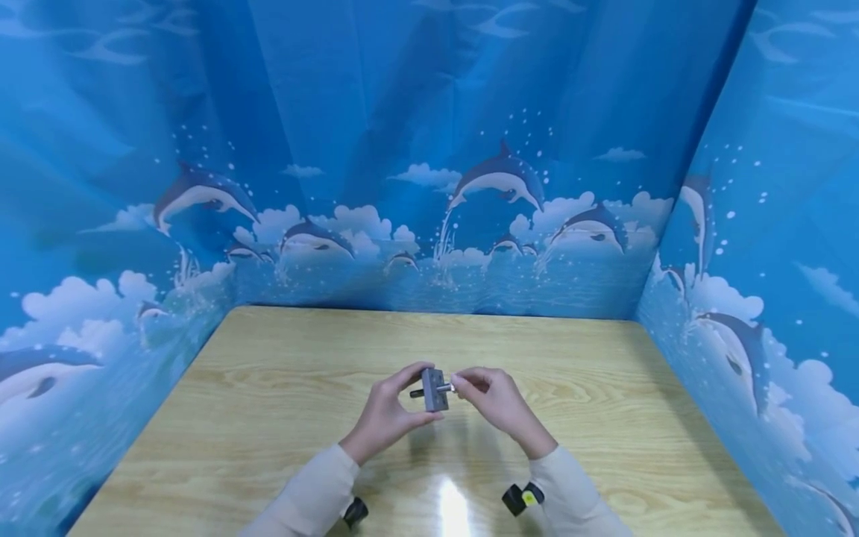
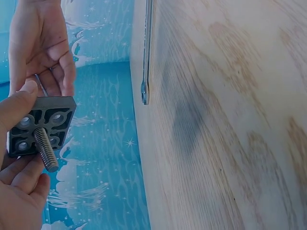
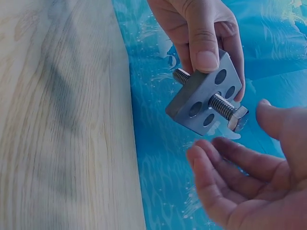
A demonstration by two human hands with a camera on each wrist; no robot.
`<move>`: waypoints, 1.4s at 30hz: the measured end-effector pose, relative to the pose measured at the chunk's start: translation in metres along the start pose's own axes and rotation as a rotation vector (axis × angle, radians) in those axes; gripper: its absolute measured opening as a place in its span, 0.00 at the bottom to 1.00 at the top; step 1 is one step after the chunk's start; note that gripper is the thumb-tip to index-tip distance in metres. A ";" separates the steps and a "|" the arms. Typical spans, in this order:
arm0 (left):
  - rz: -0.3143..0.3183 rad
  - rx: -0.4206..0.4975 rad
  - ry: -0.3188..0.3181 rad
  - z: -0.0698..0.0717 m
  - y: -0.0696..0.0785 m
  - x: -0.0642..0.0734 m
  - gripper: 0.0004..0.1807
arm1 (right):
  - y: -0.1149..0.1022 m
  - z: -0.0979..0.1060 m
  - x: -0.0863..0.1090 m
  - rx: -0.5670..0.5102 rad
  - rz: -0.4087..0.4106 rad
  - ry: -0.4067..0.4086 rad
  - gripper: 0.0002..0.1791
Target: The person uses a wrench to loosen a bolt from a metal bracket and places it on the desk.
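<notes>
My left hand (image 1: 385, 414) grips a grey square block (image 3: 187, 103) by its edges, thumb on one side and fingers on the opposite side. Four round holes sit near its corners, and its other face (image 2: 31, 125) is ribbed. A silver hex bolt (image 3: 221, 106) runs through the centre, its threaded end (image 2: 45, 151) sticking out on the ribbed side. Close by the bolt's head (image 3: 238, 119) is my right hand (image 1: 499, 406), thumb and fingers spread apart around it; the right wrist view shows a gap between them and the head.
A long metal tool with a ringed end, like a wrench (image 2: 145, 72), lies on the wooden table (image 1: 268, 388) in the left wrist view. Blue dolphin-printed sheets (image 1: 376, 112) stand round the table's back and sides.
</notes>
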State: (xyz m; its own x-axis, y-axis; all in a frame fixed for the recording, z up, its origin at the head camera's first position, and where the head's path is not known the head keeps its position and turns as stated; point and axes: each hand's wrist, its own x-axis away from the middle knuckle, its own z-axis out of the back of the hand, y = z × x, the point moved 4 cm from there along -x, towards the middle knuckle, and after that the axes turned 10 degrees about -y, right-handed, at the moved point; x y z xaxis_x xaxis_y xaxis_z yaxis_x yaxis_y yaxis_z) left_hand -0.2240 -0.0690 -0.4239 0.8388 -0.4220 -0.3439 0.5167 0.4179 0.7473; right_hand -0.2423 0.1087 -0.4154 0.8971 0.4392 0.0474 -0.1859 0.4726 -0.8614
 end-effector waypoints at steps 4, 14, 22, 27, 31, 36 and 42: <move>-0.017 0.000 0.004 0.000 0.000 -0.001 0.40 | 0.003 -0.001 -0.004 -0.034 -0.046 -0.023 0.25; 0.004 0.012 -0.024 -0.002 -0.002 -0.001 0.40 | -0.002 0.000 -0.004 -0.008 0.022 -0.069 0.13; 0.015 0.022 -0.019 -0.002 -0.001 -0.002 0.39 | -0.028 0.005 0.009 -0.065 0.118 -0.082 0.13; 0.017 0.025 -0.018 -0.002 -0.002 -0.001 0.40 | -0.022 0.004 0.007 -0.051 0.128 -0.066 0.14; 0.012 0.027 -0.023 -0.002 -0.002 0.000 0.40 | -0.006 0.000 0.001 -0.045 0.113 -0.087 0.20; 0.002 0.025 -0.024 -0.003 -0.003 0.000 0.40 | 0.004 -0.002 -0.002 -0.034 0.060 -0.086 0.27; -0.022 0.021 -0.020 -0.003 -0.003 -0.001 0.40 | 0.005 -0.001 -0.004 -0.089 -0.017 -0.028 0.27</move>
State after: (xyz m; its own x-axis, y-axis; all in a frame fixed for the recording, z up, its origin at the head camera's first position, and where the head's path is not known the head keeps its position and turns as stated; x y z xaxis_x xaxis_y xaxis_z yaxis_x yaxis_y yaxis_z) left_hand -0.2258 -0.0671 -0.4271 0.8235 -0.4470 -0.3493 0.5312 0.3916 0.7513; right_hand -0.2463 0.1092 -0.4205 0.8880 0.4536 0.0756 -0.1334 0.4114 -0.9017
